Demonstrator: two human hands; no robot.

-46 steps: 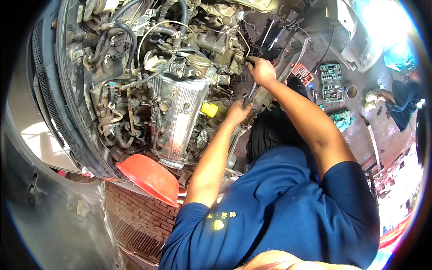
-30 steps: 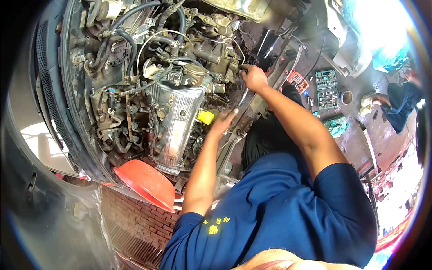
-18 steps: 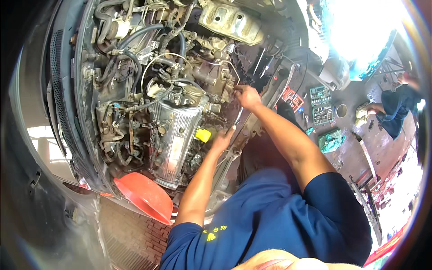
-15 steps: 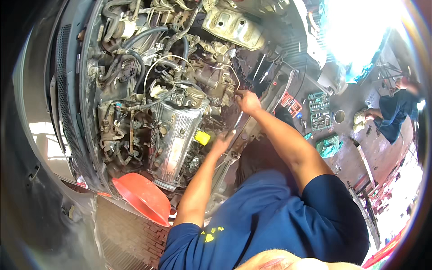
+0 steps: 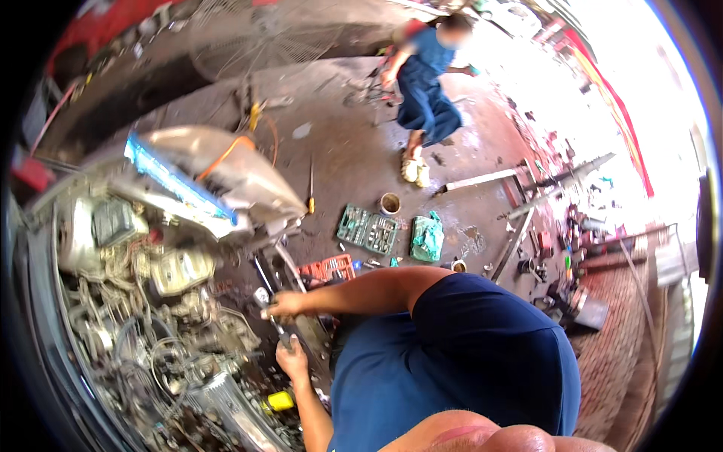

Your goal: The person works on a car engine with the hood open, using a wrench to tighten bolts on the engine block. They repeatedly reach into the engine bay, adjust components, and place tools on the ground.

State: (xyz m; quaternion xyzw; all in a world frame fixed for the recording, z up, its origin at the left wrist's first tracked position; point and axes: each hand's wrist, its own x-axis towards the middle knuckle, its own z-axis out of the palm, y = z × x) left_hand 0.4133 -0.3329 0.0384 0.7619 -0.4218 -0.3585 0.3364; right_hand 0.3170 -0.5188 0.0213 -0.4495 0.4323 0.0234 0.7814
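Observation:
My left hand (image 5: 292,358) is closed round the dark handle of a tool with a slim metal shaft (image 5: 278,327); the tool's exact kind is unclear. The shaft points up toward my right hand (image 5: 286,305), whose fingers are curled at its far end; what they grip is hidden. Just beyond those fingers, a silver tool with a rounded head (image 5: 261,295) lies at the edge of the engine bay. Left of my hands is the engine, with its ribbed metal cover (image 5: 226,403). A yellow object (image 5: 281,401) sits between that cover and my left forearm.
On the floor ahead lie an open green socket set (image 5: 367,230), a red tool tray (image 5: 327,268), a round tin (image 5: 389,203) and a green plastic bag (image 5: 428,237). A detached body panel (image 5: 248,177) stands beyond the engine. Another person (image 5: 429,83) is farther off.
My view has swung right and up, showing more floor and the other person. My hands have come closer together, the left still on the tool. The red basin has left the view.

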